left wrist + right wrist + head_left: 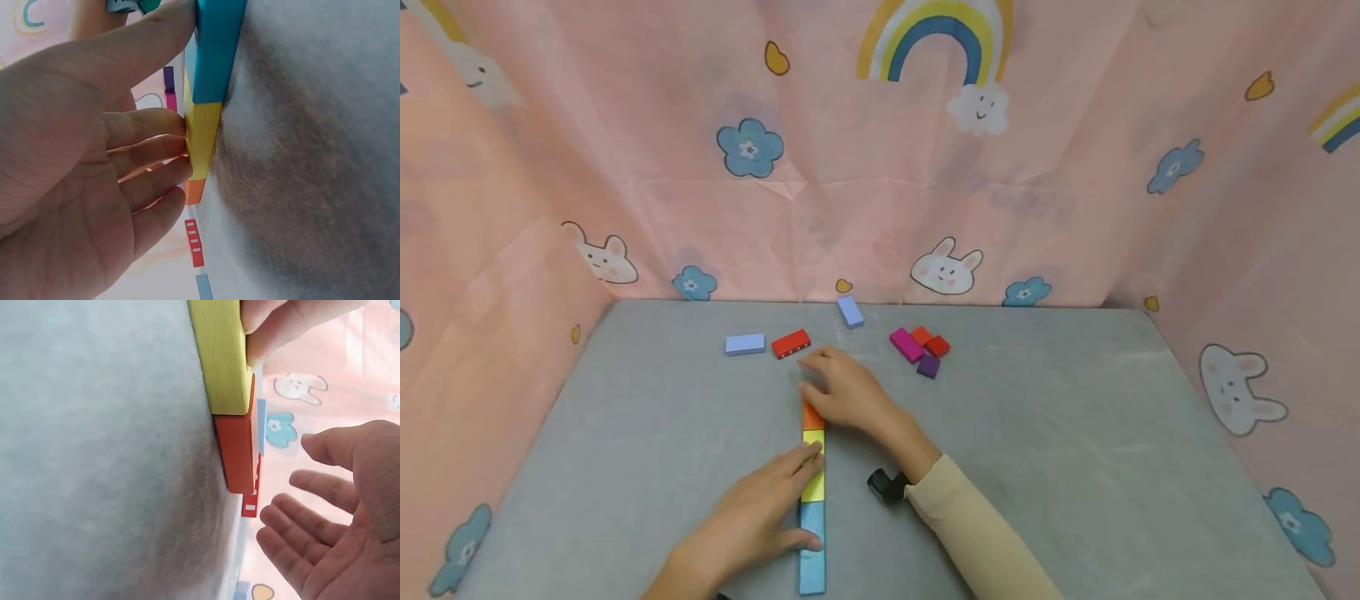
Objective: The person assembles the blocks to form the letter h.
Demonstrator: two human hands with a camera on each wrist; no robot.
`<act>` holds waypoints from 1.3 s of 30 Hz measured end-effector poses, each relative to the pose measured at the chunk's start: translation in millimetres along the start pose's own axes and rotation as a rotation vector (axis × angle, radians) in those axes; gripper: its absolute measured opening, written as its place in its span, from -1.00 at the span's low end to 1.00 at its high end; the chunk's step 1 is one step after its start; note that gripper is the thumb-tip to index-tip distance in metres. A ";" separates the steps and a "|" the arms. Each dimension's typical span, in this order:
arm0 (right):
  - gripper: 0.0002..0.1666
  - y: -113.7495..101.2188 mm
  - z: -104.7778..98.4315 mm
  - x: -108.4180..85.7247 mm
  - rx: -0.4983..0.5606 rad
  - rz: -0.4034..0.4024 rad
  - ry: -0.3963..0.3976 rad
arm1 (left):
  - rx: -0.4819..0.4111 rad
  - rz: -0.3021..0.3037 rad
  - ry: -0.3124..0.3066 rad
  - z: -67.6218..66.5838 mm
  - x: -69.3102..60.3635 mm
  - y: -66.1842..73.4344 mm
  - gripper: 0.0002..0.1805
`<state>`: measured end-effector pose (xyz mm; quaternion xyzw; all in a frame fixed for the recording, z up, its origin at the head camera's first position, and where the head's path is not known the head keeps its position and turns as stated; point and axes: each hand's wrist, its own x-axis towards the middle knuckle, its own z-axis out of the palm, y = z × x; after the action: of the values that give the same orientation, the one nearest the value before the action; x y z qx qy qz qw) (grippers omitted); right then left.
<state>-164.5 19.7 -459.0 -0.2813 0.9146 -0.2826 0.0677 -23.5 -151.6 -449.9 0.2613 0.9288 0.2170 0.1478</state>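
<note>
1. Blue block [813,571], yellow block [222,359], orange block [236,450]: end to end, one straight row on grey table [1075,458]
2. Handling (judged): light, stiff, smooth, hardly fragile; pieces probably unjoined, so best pinched singly by the long sides
3. Left hand [748,512]: fingers extended, fingertips touching yellow block, thumb against blue block
4. Right hand [850,393]: fingers loosely spread, grasping nothing, just beside orange block
5. Beyond: loose red block [791,344], magenta block [907,345]

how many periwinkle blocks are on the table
2. One periwinkle block lies just left of the white-marked red block; the second periwinkle block is near the back edge of the table. The left hand or right hand might hide another.
</note>
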 end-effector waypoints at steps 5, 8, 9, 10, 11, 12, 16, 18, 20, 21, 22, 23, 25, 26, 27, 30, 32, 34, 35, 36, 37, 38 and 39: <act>-0.46 -4.5 0.4 10.4 -0.018 0.018 0.031 | -0.016 -0.024 -0.025 0.3 1.1 0.4 0.03; -0.45 -7.0 1.6 17.2 -0.067 0.011 0.043 | -0.014 -0.027 -0.022 -0.1 0.2 -0.4 0.04; -0.46 -7.8 2.2 20.1 -0.084 0.009 0.046 | -0.012 -0.029 -0.021 -0.3 -0.3 -1.0 0.04; -0.45 -7.7 2.0 22.5 -0.100 0.007 0.048 | -0.011 -0.030 -0.018 0.0 0.0 -1.0 0.04; -0.46 -7.6 1.9 25.1 -0.112 0.008 0.046 | -0.010 -0.025 -0.013 0.5 0.1 -1.1 0.05; -0.46 -7.5 1.7 27.7 -0.122 0.010 0.041 | -0.010 -0.022 -0.010 0.7 -0.1 -1.2 0.05; -0.47 -7.7 0.8 37.5 -0.139 0.018 0.020 | -0.004 -0.014 -0.007 1.7 -1.1 -2.0 0.04; -0.47 -8.1 0.6 42.6 -0.141 0.033 0.010 | -0.006 -0.013 -0.010 1.6 -1.5 -2.1 0.04; -0.47 -9.1 0.1 47.6 -0.145 0.053 0.013 | -0.011 -0.014 -0.011 1.3 -1.3 -2.4 0.05; -0.47 -9.7 0.0 49.9 -0.148 0.066 0.020 | -0.014 -0.014 -0.013 1.0 -1.0 -2.5 0.05; -0.47 -10.2 0.0 52.3 -0.150 0.077 0.026 | -0.017 -0.018 -0.016 0.6 -0.8 -2.5 0.05; -0.47 -10.6 0.3 54.6 -0.153 0.087 0.033 | -0.019 -0.016 -0.016 0.5 -0.6 -2.7 0.05; -0.47 -11.3 0.7 59.2 -0.162 0.094 0.046 | -0.020 -0.020 -0.014 -0.4 -0.6 -3.4 0.06; -0.47 -11.5 1.0 61.5 -0.167 0.095 0.046 | -0.018 -0.021 -0.011 -0.8 -0.7 -3.9 0.06; -0.45 -11.6 1.6 63.5 -0.171 0.096 0.037 | -0.015 -0.023 -0.011 -1.3 -0.7 -4.3 0.06; -0.38 -10.8 3.1 67.0 -0.191 0.110 -0.010 | -0.011 -0.025 -0.014 -2.2 -1.1 -4.4 0.06; -0.36 -10.2 3.9 68.3 -0.216 0.124 -0.045 | -0.012 -0.016 -0.014 -1.7 -0.4 -4.2 0.06; -0.37 -9.3 5.2 68.3 -0.248 0.138 -0.065 | -0.016 -0.008 -0.013 -0.9 -0.2 -3.3 0.05; -0.39 -9.3 6.1 68.1 -0.269 0.144 -0.069 | -0.018 -0.003 -0.011 -0.2 -0.2 -3.0 0.05; -0.40 -9.6 7.0 68.3 -0.289 0.148 -0.069 | -0.017 -0.003 -0.011 0.1 -0.4 -2.6 0.05; -0.42 -10.7 7.7 68.6 -0.307 0.152 -0.069 | -0.018 -0.003 -0.007 0.4 -0.9 -2.6 0.04; -0.42 -12.1 8.3 69.2 -0.319 0.157 -0.065 | -0.018 -0.005 -0.005 0.2 -1.5 -2.3 0.04; -0.42 -13.7 8.6 69.8 -0.334 0.164 -0.060 | -0.014 -0.008 -0.005 -0.1 -2.1 -2.1 0.04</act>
<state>-213.6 -32.4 -456.1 -0.2215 0.9662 -0.1122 0.0700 -22.7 -154.4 -450.5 0.2570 0.9280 0.2224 0.1527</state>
